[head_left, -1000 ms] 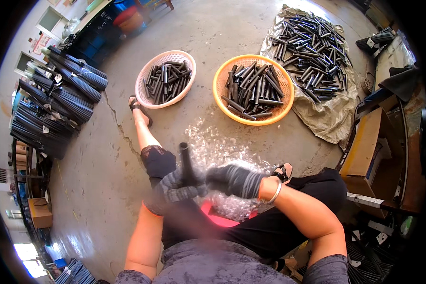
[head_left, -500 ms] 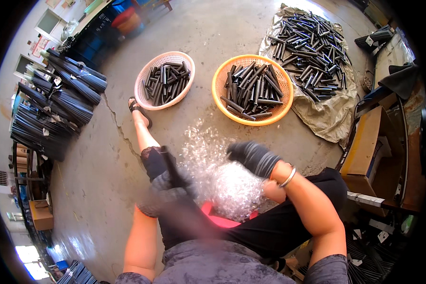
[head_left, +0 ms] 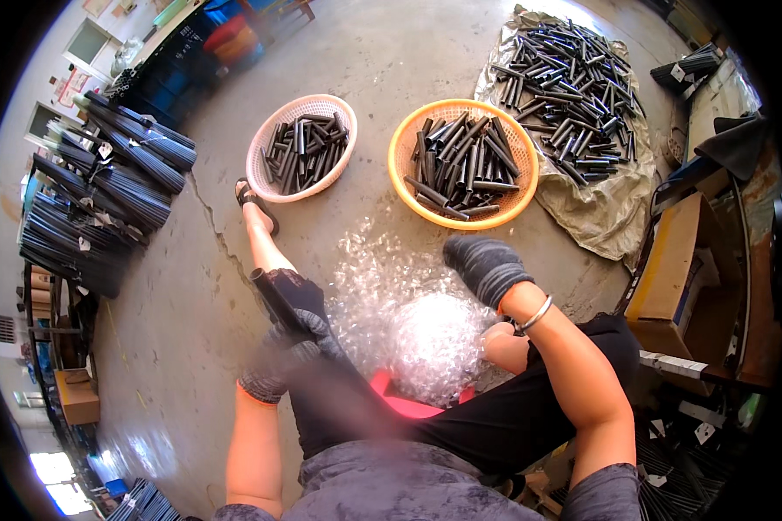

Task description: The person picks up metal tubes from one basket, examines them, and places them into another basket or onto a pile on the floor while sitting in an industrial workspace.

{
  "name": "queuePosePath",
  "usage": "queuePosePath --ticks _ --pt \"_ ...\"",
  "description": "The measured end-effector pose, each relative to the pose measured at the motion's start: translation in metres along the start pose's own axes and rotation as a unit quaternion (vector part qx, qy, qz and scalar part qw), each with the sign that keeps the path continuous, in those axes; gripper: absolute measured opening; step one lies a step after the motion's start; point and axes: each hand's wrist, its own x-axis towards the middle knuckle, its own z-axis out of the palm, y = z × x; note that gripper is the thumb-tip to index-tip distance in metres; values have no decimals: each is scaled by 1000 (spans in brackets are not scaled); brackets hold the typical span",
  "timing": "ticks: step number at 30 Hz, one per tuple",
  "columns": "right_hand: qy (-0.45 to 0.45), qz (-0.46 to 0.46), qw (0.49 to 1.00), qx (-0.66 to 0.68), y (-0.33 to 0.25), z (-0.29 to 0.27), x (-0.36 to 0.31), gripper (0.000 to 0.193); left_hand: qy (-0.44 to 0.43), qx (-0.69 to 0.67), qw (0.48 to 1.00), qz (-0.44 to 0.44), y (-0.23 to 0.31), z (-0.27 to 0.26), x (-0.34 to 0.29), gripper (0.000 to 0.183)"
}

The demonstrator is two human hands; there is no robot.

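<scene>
My left hand (head_left: 294, 349), in a grey knit glove, grips a short black tube (head_left: 275, 300) over my left thigh. The tube slants up and to the left, its round end showing. My right hand (head_left: 487, 263), gloved too, hovers just below the orange basket (head_left: 400, 185) with its back up. Its fingertips are hidden beneath it, so what they hold, if anything, does not show. Black tubes (head_left: 469, 174) fill much of that basket. A heap of clear plastic scraps (head_left: 434, 339) lies between my legs, over a pink-red object (head_left: 406, 405).
A pink basket (head_left: 256, 165) of black tubes stands left of the orange one. More tubes lie on a tan sheet (head_left: 613, 230) at the far right. Bundles of long dark rods (head_left: 122, 178) stand on the left. An open cardboard box (head_left: 665, 260) sits at right.
My right hand has moved up and to the right, toward the orange basket. My left hand has shifted slightly left with the tube, which now leans further left.
</scene>
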Motion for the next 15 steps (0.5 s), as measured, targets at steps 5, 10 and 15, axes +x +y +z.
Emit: queuePosePath --ticks 5,10,15 --pt "-31 -260 926 271 -67 30 -38 41 -40 -55 997 -35 1 37 11 32" --pt "16 -170 972 164 -2 20 -7 28 -36 41 998 -6 -7 -7 -3 33" --pt "91 -158 971 156 -23 30 -16 73 -8 -138 990 5 -8 10 1 31"
